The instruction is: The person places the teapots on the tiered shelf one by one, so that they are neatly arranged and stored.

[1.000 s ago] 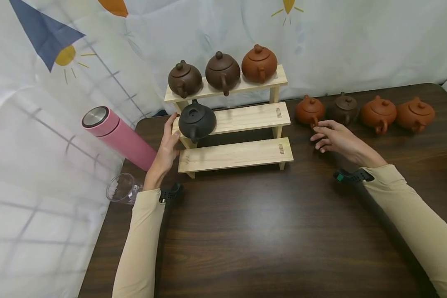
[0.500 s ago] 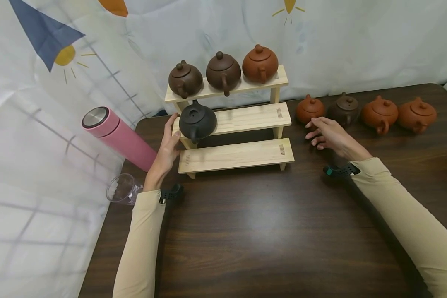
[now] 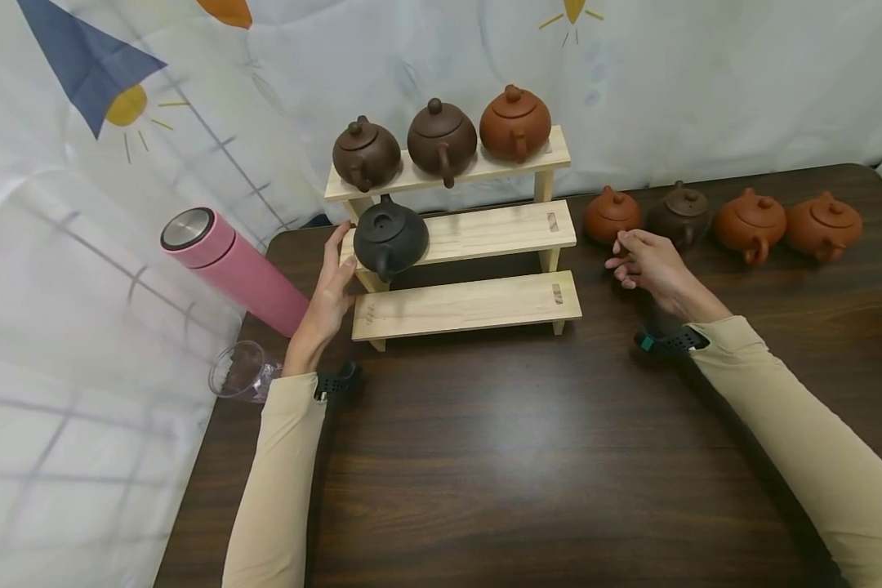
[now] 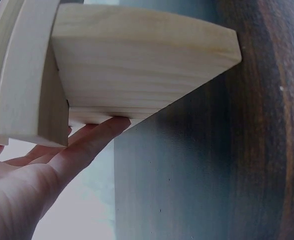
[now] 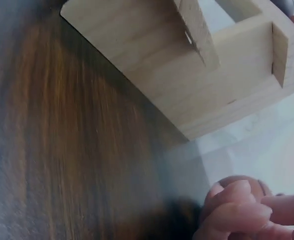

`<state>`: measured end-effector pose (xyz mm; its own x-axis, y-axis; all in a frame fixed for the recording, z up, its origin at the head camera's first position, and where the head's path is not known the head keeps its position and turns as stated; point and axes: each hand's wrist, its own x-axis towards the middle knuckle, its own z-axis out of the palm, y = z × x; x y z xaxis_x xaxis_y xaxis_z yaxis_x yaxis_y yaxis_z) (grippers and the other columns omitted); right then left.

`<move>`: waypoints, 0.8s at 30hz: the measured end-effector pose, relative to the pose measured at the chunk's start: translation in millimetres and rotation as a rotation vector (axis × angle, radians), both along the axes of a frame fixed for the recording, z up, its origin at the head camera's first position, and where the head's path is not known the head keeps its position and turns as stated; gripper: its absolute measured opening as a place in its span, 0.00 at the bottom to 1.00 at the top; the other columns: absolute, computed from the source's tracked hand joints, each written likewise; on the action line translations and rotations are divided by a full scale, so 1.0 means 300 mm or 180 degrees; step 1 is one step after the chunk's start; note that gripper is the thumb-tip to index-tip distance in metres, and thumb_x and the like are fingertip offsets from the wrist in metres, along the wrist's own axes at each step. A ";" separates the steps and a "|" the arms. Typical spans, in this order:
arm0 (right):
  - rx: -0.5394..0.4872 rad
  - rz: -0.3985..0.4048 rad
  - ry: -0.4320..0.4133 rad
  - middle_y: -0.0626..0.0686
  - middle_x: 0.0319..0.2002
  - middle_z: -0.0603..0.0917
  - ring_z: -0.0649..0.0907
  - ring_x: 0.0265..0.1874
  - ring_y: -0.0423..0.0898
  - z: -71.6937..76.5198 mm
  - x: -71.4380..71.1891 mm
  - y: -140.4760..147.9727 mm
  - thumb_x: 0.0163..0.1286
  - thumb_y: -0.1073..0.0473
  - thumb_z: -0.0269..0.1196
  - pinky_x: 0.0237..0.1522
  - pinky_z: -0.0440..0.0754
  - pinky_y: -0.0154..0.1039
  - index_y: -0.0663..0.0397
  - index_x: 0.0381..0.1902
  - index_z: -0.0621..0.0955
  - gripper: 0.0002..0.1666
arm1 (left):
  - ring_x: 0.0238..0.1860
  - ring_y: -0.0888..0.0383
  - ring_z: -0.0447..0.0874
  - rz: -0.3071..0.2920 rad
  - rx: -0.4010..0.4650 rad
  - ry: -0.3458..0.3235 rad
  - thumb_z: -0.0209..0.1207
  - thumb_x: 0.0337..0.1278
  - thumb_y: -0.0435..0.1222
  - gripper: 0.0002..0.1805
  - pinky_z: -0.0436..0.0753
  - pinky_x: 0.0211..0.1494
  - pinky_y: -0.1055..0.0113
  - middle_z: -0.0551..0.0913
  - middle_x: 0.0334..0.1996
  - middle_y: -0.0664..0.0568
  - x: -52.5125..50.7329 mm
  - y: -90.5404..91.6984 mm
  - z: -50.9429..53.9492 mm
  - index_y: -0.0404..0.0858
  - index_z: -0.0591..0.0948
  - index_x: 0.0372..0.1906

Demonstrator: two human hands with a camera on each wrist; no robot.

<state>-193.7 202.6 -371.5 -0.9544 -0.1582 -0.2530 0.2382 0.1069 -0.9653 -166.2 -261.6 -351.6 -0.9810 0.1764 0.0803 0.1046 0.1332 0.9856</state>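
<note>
Right hand (image 3: pixel 656 265) pinches small orange teapot (image 3: pixel 612 212) (left hand (image 3: pixel 329 287) touches stand (image 3: pixel 470 304))

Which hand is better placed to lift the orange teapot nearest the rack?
Probably the right hand: it is right at the near side of that orange teapot. The left hand touches the opposite end of the rack, farther away.

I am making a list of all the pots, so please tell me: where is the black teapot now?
In the head view, the black teapot sits at the left end of the middle wooden shelf, beside the left hand.
</note>
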 end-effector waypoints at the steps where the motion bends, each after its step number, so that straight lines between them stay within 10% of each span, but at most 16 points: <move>1: -0.0056 -0.0028 0.0007 0.45 0.32 0.83 0.77 0.24 0.38 0.005 0.006 0.000 0.87 0.47 0.46 0.26 0.74 0.32 0.55 0.41 0.73 0.19 | 0.79 0.36 0.44 -0.0001 -0.0010 0.0003 0.42 0.78 0.50 0.38 0.46 0.66 0.18 0.36 0.83 0.49 -0.001 0.000 0.001 0.51 0.45 0.85; 15: -0.0365 -0.0100 0.0652 0.51 0.29 0.84 0.77 0.20 0.44 0.255 0.148 0.031 0.81 0.45 0.57 0.19 0.68 0.39 0.58 0.40 0.78 0.21 | 0.77 0.35 0.49 0.0007 -0.0005 0.0026 0.43 0.78 0.50 0.38 0.49 0.66 0.18 0.38 0.82 0.48 -0.003 0.004 0.007 0.51 0.45 0.85; 24: -0.0338 0.0460 0.1006 0.55 0.29 0.80 0.73 0.20 0.48 0.345 0.255 -0.012 0.83 0.47 0.55 0.17 0.62 0.44 0.62 0.40 0.76 0.21 | 0.77 0.36 0.47 0.0032 -0.0013 -0.0005 0.42 0.78 0.49 0.38 0.47 0.67 0.19 0.37 0.82 0.49 0.000 0.004 0.006 0.51 0.45 0.85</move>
